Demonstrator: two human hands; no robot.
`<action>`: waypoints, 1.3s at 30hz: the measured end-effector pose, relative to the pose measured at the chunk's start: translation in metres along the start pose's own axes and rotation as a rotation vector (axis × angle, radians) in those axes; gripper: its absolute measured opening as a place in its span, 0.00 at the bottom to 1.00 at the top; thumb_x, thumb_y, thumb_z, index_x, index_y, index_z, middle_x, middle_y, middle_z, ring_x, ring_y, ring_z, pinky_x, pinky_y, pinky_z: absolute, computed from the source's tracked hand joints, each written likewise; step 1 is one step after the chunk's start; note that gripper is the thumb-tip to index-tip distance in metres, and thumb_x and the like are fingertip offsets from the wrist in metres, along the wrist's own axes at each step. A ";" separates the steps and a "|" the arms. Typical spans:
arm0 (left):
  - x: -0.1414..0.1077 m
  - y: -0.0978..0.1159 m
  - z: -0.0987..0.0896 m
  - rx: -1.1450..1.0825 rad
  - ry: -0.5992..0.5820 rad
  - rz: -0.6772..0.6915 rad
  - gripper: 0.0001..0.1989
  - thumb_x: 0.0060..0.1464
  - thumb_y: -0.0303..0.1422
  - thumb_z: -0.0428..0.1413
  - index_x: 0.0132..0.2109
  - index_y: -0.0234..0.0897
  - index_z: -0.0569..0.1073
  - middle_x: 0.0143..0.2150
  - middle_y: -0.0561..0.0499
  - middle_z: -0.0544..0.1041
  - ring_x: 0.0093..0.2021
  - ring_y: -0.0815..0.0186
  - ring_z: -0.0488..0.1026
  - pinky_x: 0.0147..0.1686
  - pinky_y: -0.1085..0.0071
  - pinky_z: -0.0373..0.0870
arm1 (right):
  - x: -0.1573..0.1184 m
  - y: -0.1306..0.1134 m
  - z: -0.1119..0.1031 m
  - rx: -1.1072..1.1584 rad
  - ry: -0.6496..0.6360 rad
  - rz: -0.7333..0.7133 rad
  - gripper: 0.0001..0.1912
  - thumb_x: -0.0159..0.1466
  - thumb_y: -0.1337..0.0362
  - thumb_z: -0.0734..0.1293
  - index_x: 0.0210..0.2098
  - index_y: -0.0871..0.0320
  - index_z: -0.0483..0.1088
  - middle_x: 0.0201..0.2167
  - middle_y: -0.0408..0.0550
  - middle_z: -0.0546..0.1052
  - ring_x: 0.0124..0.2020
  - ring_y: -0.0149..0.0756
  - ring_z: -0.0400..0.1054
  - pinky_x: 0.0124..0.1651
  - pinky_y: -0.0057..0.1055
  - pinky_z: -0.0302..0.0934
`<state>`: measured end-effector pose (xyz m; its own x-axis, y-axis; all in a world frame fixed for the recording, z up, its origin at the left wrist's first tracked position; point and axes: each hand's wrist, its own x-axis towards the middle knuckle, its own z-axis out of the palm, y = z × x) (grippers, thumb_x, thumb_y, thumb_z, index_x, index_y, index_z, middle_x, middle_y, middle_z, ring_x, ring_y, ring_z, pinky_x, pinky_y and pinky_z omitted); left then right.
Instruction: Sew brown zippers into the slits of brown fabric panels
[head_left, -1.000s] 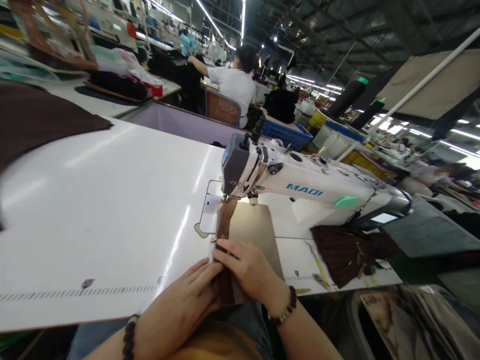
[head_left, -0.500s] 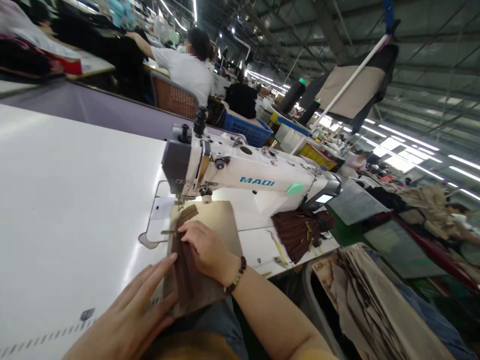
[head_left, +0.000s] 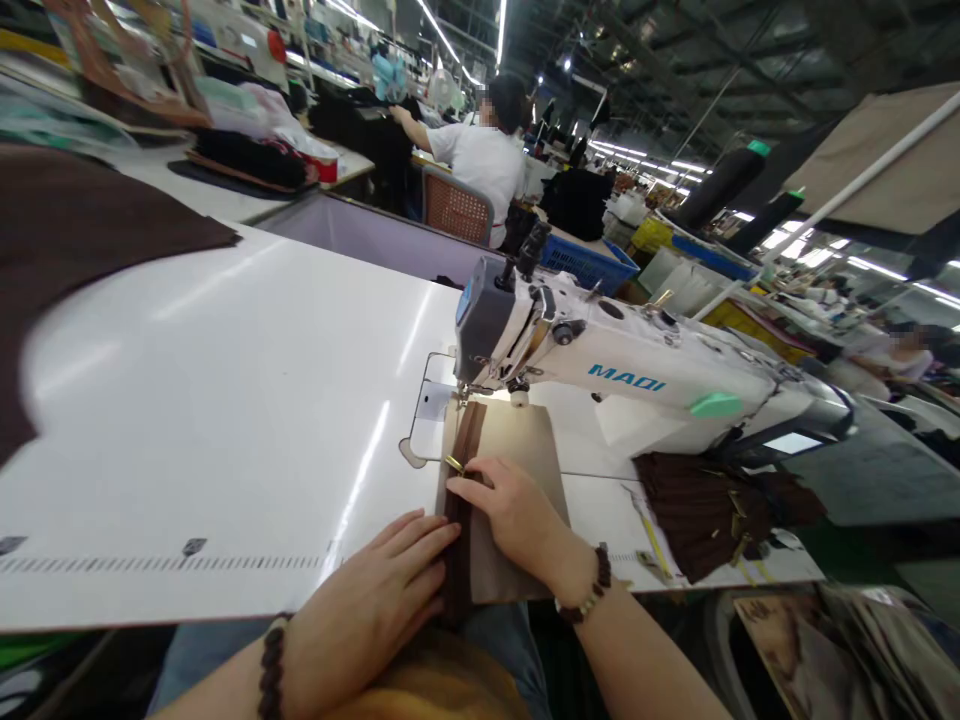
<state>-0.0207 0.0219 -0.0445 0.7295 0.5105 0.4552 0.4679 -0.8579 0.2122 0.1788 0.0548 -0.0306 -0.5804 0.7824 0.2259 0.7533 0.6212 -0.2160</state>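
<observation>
A beige fabric panel (head_left: 521, 440) lies on the sewing table, its far end by the needle of the white sewing machine (head_left: 637, 390). Along its left side runs a dark brown zipper (head_left: 459, 560), straight toward the presser foot. The fingers of my right hand (head_left: 517, 505) are pinched on the zipper beside its gold pull (head_left: 454, 464). Lower down, my left hand (head_left: 382, 590) rests with fingers stretched out, fingertips touching the zipper's left edge. The zipper's near end drops toward my lap, partly hidden.
Right of the panel lies a bundle of brown zippers (head_left: 690, 510) with gold pulls, near a yellow tape (head_left: 657, 545). Brown fabric (head_left: 90, 230) covers the table's far left. Beyond the table sits a person in white (head_left: 487, 160) near a blue crate (head_left: 585, 262).
My view has swung left. The zipper's far end, bent askew before, now lies straight along the panel. The pull has turned, and my left hand lies flatter beside the zipper.
</observation>
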 end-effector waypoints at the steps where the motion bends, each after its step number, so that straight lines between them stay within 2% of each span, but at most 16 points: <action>1: 0.000 0.000 0.000 -0.011 0.006 -0.003 0.11 0.61 0.31 0.45 0.36 0.36 0.71 0.49 0.47 0.73 0.49 0.61 0.68 0.50 0.60 0.67 | 0.003 0.001 0.000 0.006 -0.008 0.002 0.15 0.62 0.73 0.58 0.46 0.56 0.68 0.44 0.50 0.68 0.44 0.36 0.62 0.48 0.34 0.61; 6: 0.000 0.002 -0.001 -0.047 0.009 -0.011 0.10 0.61 0.31 0.46 0.35 0.35 0.71 0.48 0.46 0.73 0.48 0.60 0.69 0.50 0.59 0.68 | 0.015 0.003 0.001 0.064 0.057 0.085 0.14 0.62 0.77 0.54 0.40 0.64 0.68 0.45 0.55 0.66 0.42 0.35 0.64 0.46 0.32 0.64; 9: 0.000 0.003 -0.001 -0.059 -0.022 -0.042 0.05 0.57 0.29 0.51 0.34 0.35 0.70 0.48 0.46 0.72 0.48 0.58 0.68 0.51 0.59 0.67 | 0.017 0.004 0.000 0.036 0.086 0.115 0.09 0.62 0.74 0.57 0.34 0.63 0.69 0.45 0.55 0.68 0.41 0.38 0.65 0.46 0.37 0.64; 12: 0.000 0.004 -0.001 -0.077 -0.040 -0.049 0.02 0.54 0.29 0.55 0.35 0.34 0.70 0.47 0.46 0.72 0.48 0.58 0.68 0.51 0.60 0.68 | 0.020 0.007 -0.003 0.031 0.077 0.130 0.06 0.61 0.71 0.61 0.32 0.61 0.69 0.45 0.53 0.70 0.43 0.40 0.64 0.49 0.39 0.62; 15: 0.001 0.003 0.000 -0.080 -0.033 -0.046 0.04 0.54 0.29 0.56 0.37 0.33 0.70 0.47 0.45 0.71 0.48 0.58 0.68 0.51 0.60 0.67 | 0.026 0.011 -0.003 0.065 0.073 0.123 0.09 0.63 0.71 0.58 0.34 0.61 0.69 0.41 0.51 0.72 0.43 0.37 0.64 0.49 0.36 0.62; 18: 0.000 0.002 0.000 -0.102 -0.039 -0.054 0.05 0.56 0.30 0.54 0.39 0.34 0.70 0.49 0.45 0.71 0.50 0.58 0.67 0.53 0.59 0.64 | 0.032 0.012 0.004 0.057 0.104 0.155 0.09 0.64 0.70 0.57 0.35 0.62 0.68 0.36 0.53 0.72 0.40 0.40 0.64 0.46 0.39 0.63; 21: -0.001 0.003 0.000 -0.138 -0.039 -0.079 0.04 0.57 0.31 0.52 0.37 0.35 0.70 0.49 0.46 0.71 0.52 0.60 0.66 0.56 0.59 0.60 | 0.030 0.010 0.013 0.042 0.147 0.189 0.11 0.63 0.70 0.57 0.42 0.64 0.67 0.42 0.57 0.70 0.45 0.43 0.62 0.48 0.43 0.62; 24: -0.003 0.005 -0.003 -0.201 -0.035 -0.060 0.05 0.59 0.31 0.50 0.35 0.37 0.70 0.46 0.50 0.72 0.50 0.63 0.66 0.58 0.62 0.55 | 0.017 0.004 0.017 0.045 0.163 0.186 0.16 0.64 0.71 0.54 0.49 0.64 0.66 0.49 0.58 0.67 0.51 0.41 0.60 0.54 0.43 0.60; 28: -0.006 0.004 -0.009 -0.300 -0.134 0.016 0.05 0.58 0.33 0.52 0.40 0.37 0.70 0.46 0.52 0.73 0.47 0.64 0.67 0.57 0.65 0.54 | 0.000 -0.005 0.014 0.072 0.100 0.176 0.18 0.65 0.68 0.54 0.52 0.66 0.63 0.56 0.60 0.61 0.58 0.43 0.54 0.58 0.47 0.55; 33: 0.000 -0.003 -0.021 -0.350 -0.201 0.067 0.08 0.57 0.36 0.54 0.42 0.36 0.70 0.43 0.51 0.74 0.44 0.64 0.68 0.51 0.67 0.60 | -0.003 -0.007 0.010 0.080 -0.083 0.156 0.24 0.65 0.65 0.55 0.59 0.67 0.54 0.62 0.57 0.54 0.64 0.43 0.42 0.63 0.54 0.43; 36: 0.013 -0.017 -0.029 -0.324 -0.189 0.094 0.06 0.58 0.33 0.52 0.40 0.35 0.71 0.41 0.51 0.75 0.43 0.65 0.69 0.48 0.69 0.63 | 0.000 -0.006 0.010 0.054 -0.122 0.159 0.27 0.64 0.65 0.56 0.61 0.67 0.50 0.63 0.55 0.50 0.65 0.43 0.40 0.63 0.53 0.41; 39: 0.035 -0.043 -0.030 -0.182 -0.157 0.074 0.05 0.58 0.29 0.52 0.40 0.34 0.72 0.42 0.49 0.75 0.44 0.63 0.69 0.47 0.67 0.64 | 0.001 -0.007 0.012 0.032 -0.132 0.158 0.26 0.65 0.65 0.54 0.61 0.67 0.50 0.64 0.55 0.50 0.65 0.43 0.40 0.63 0.53 0.42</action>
<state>-0.0299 0.0749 -0.0117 0.8335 0.4369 0.3382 0.3233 -0.8821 0.3426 0.1694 0.0519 -0.0398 -0.4930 0.8679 0.0607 0.8291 0.4898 -0.2697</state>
